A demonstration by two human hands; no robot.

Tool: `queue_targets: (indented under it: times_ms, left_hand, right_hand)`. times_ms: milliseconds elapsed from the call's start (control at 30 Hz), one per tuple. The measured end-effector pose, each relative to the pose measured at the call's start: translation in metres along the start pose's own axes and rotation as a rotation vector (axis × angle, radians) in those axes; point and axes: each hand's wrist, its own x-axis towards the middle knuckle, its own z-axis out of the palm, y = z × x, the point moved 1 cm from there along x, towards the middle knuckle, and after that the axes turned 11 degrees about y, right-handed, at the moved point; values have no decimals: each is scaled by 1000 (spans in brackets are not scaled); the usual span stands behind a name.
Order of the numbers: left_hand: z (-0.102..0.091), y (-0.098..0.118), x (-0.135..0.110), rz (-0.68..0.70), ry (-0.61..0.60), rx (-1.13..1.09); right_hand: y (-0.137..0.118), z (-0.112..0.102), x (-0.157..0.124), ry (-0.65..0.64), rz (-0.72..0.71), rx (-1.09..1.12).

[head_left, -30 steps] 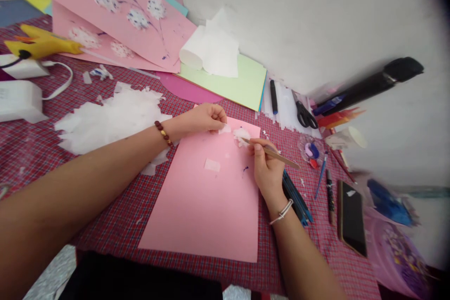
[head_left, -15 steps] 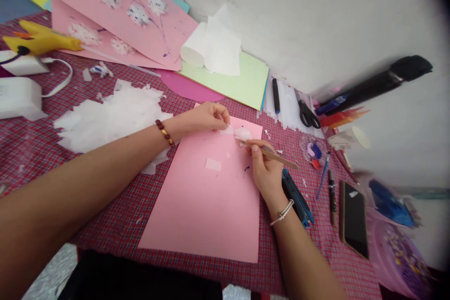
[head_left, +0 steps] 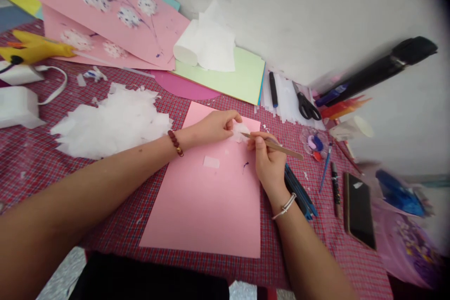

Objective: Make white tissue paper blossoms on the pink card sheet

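Note:
A pink sheet of paper (head_left: 200, 211) lies in front of me with a small cluster of white tissue paper (head_left: 241, 127) near its top edge. My left hand (head_left: 221, 125) is at the cluster's left side, its curled fingers and thumb closed on a piece of tissue, partly hidden. My right hand (head_left: 270, 161) grips slim brownish tweezers (head_left: 281, 147), whose pointed tip reaches the cluster. A loose pale tissue square (head_left: 211, 162) and a small dark purple mark (head_left: 245, 165) show lower on the sheet.
Left of the sheet spreads a heap of tissue pieces (head_left: 112, 122). Behind are a tissue roll (head_left: 188, 47), green paper (head_left: 246, 72) and a yellow glue gun (head_left: 35, 48). To the right are scissors (head_left: 305, 105), a paint palette (head_left: 314, 143), a blue-black tool (head_left: 300, 192) and a phone (head_left: 360, 208).
My left hand has moved right with its tissue piece, up against the white cluster. My right hand and the tweezers have shifted slightly right and up. The camera view has shifted a little.

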Motion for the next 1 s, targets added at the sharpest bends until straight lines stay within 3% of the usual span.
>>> queue_targets:
  times_ms: [233, 633, 867, 933, 1000]
  left_hand:
    - [8, -3, -1, -5, 60, -2]
    - [10, -3, -1, -5, 85, -32]
    - [4, -6, 3, -60, 152, -125]
    - [-8, -2, 3, -85, 94, -109]
    - [-22, 4, 1, -85, -84, -38]
  right_hand:
    - [-17, -4, -7, 36, -43, 114]
    - [-2, 3, -7, -70, -108, -128]
    - [-14, 1, -5, -164, -287, -248]
    - [-15, 1, -5, -193, -318, -275]
    - [-15, 1, -6, -211, -329, -281]
